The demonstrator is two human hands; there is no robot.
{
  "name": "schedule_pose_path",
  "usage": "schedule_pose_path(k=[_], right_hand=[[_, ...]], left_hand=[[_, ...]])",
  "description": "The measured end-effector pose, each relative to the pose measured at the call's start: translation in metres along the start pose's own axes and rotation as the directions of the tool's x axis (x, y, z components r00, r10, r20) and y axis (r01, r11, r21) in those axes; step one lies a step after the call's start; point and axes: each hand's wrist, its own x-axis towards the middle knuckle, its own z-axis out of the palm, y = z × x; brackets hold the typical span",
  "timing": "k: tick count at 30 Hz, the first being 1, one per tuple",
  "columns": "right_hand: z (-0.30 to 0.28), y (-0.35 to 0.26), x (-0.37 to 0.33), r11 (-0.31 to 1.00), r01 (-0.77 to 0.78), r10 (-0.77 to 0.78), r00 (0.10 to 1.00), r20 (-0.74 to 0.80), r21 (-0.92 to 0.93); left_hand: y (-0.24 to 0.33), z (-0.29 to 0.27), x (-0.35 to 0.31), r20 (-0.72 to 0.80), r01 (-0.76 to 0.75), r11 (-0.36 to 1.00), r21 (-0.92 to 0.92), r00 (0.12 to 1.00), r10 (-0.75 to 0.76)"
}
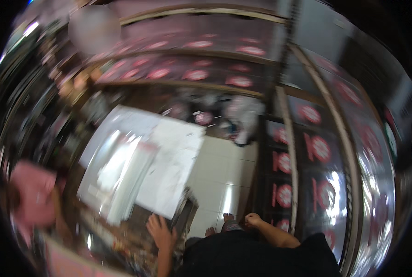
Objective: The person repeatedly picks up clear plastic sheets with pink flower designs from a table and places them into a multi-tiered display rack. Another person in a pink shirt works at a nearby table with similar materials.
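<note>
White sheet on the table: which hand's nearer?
Left. The left hand is by the near corner of the white sheet; the right hand is farther off, to its right.

Motion blur, dark curved rim, glare on floor (215, 161)

Left fingers (155, 223) outstretched, right fingers (250, 220) curled

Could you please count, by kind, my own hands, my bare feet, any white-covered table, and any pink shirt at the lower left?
Your hands (left hand, right hand): 2
Bare feet: 2
White-covered table: 1
Pink shirt, lower left: 1
Total: 6
</note>
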Motion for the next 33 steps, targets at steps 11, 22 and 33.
schedule_pose_path(k=[11,22,33], right_hand=[[0.026,-0.083,0.034,0.934,0.247,-0.183,0.951,0.249,-0.259],[0.030,-0.064,0.066,0.888,0.369,-0.287,0.911,0.297,-0.273],[0.055,-0.204,-0.111,0.853,0.322,-0.489,0.766,0.417,0.410]], left_hand=[[0.023,-0.046,-0.020,-0.231,0.138,0.863,-0.486,0.932,-0.279],[-0.029,-0.133,0.077,-0.519,0.289,0.889,0.356,0.852,-0.069],[0.028,-0.092,0.102,-0.267,-0.135,0.935,0.328,0.936,0.229]])
